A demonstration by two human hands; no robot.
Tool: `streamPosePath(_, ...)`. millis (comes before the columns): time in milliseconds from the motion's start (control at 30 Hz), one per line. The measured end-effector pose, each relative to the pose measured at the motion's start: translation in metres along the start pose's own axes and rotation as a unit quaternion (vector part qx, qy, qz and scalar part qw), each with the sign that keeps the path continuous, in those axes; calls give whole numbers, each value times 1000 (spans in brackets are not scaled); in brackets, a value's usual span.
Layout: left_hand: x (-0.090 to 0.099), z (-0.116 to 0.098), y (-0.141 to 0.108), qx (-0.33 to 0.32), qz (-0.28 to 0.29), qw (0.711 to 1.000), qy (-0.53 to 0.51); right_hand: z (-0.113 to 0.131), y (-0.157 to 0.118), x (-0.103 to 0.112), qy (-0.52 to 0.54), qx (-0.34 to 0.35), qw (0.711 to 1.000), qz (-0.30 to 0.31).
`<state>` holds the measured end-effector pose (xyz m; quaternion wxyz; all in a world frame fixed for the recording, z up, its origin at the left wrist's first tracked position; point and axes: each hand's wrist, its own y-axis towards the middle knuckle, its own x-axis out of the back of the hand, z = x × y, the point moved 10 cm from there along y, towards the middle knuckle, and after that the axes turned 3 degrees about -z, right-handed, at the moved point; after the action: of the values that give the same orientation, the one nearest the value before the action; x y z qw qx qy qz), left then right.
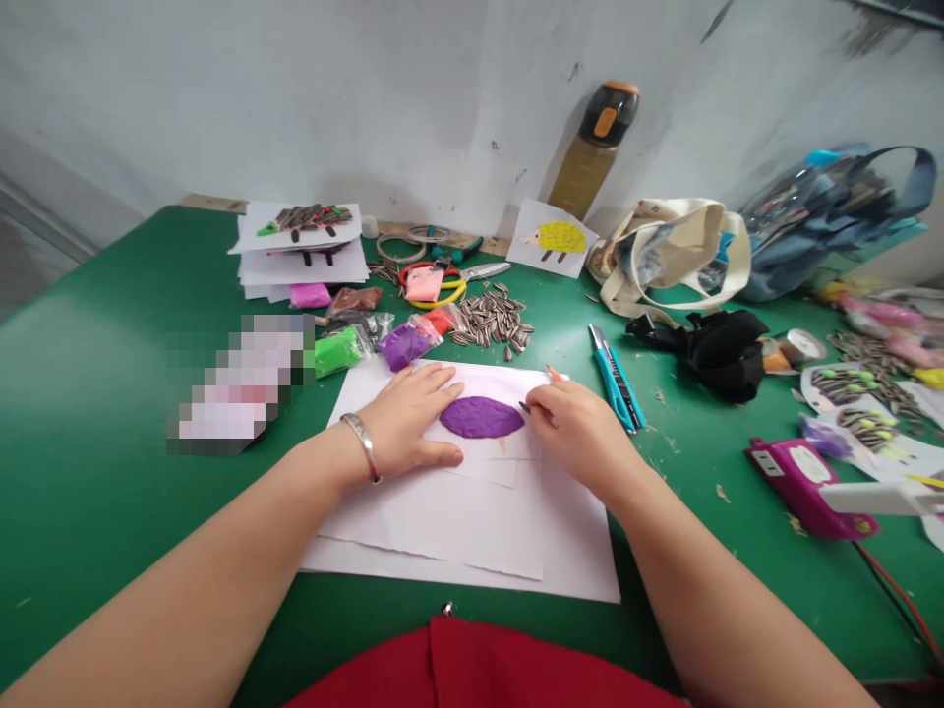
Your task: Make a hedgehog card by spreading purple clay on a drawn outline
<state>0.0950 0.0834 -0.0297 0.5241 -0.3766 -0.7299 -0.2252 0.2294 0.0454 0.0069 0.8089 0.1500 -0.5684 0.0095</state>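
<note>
— Where's our piece?

— On the white paper sheet (457, 536), we've got one purple clay oval (482, 417), lying between our two hands.

— And our left hand (409, 418)?

— It's open, with no grip, spread flat just left of the oval. We'd say that's to steady the paper.

— Our right hand (575, 433)?

— Pinched closed at the oval's right end, on a small dark thing (524, 405). It's too small for us to name.

— What's set out beyond the sheet?

— We count one heap of striped sunflower seeds (493, 320) and one pair of scissors (435, 280), with at least five packets of coloured clay (404, 346) to the left of the seeds, probably kept within reach.
</note>
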Motion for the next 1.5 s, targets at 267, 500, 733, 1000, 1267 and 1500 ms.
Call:
streamPosePath(267, 0, -1, 1, 7, 11, 1000, 4, 3, 1, -4, -25, 22, 999, -4)
streamPosePath(500, 0, -2, 1, 4, 15, 1000, 11, 15, 2, -7, -36, 50, 998, 10)
streamPosePath(733, 1, -3, 1, -4, 7, 1000, 14, 8, 2, -4, -12, 40, 999, -20)
streamPosePath(1000, 1, -4, 1, -8, 8, 1000, 14, 19, 2, -6, -59, 68, 996, -23)
streamPosePath(1267, -2, -2, 1, 0, 14, 1000, 22, 21, 2, -4, -77, 72, 993, -45)
streamPosePath(1500, 0, -4, 1, -1, 13, 1000, 23, 23, 4, -3, -83, 67, 993, -48)
